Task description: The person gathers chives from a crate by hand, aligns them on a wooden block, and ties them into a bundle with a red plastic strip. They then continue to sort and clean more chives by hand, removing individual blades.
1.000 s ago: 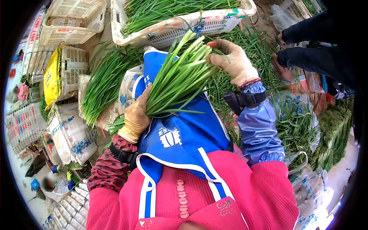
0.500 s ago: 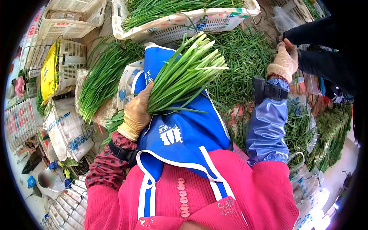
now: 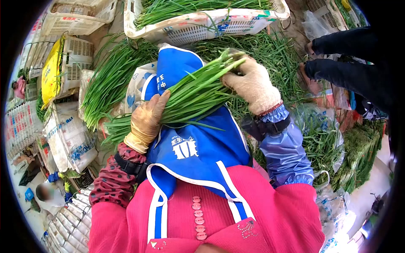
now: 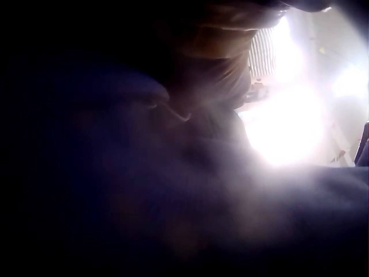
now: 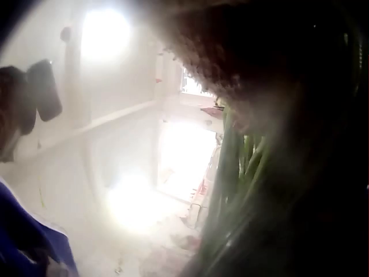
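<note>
A bunch of garlic chives (image 3: 194, 95) lies aslant over the blue apron (image 3: 196, 145) on the person's lap, its pale stem ends to the upper right. The left hand (image 3: 147, 120), in a yellowish glove, grips the bunch around its leafy part. At the stem ends, the right hand (image 3: 253, 82) in a knitted glove pinches stalks between thumb and fingers. Green stalks (image 5: 230, 173) run below the knitted glove in the right wrist view. The left wrist view is mostly dark, with only part of the glove (image 4: 213, 63) showing.
A white crate (image 3: 202, 29) full of chives stands ahead. Loose leaves (image 3: 274, 63) cover the ground to the right, and a chive pile (image 3: 109, 80) lies left. Another person's legs (image 3: 341, 55) are at the right. Crates (image 3: 78, 63) stand at the left.
The right hand moved from the stem ends out right toward the other person's legs, then came back to the bunch. The left hand kept its grip; the bunch now lies lower and flatter.
</note>
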`<action>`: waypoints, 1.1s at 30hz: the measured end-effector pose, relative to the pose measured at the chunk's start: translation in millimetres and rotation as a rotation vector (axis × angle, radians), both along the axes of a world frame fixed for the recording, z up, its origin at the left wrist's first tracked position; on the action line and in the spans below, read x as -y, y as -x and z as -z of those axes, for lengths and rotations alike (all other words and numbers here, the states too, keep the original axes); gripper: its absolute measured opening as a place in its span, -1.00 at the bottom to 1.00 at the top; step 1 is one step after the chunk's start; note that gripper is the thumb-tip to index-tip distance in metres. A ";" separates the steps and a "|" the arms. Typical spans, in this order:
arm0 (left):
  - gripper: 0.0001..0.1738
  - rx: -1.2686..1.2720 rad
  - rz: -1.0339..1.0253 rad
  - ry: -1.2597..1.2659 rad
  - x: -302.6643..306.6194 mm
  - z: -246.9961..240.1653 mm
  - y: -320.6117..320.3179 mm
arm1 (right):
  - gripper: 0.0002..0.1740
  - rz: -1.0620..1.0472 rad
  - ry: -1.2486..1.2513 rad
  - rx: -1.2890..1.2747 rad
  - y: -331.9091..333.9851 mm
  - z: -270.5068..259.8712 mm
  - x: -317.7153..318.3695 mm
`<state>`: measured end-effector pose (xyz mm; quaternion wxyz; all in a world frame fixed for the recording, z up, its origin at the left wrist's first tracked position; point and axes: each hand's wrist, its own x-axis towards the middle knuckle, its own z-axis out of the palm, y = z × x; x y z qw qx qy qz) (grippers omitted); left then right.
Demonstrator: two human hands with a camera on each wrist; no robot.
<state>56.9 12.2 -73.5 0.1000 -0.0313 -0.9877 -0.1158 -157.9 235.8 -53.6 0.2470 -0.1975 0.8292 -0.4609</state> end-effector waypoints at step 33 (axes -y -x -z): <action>-0.34 0.018 0.282 0.231 23.4 -27.0 1.1 | -0.54 -0.339 -0.309 0.072 57.1 -31.9 -48.0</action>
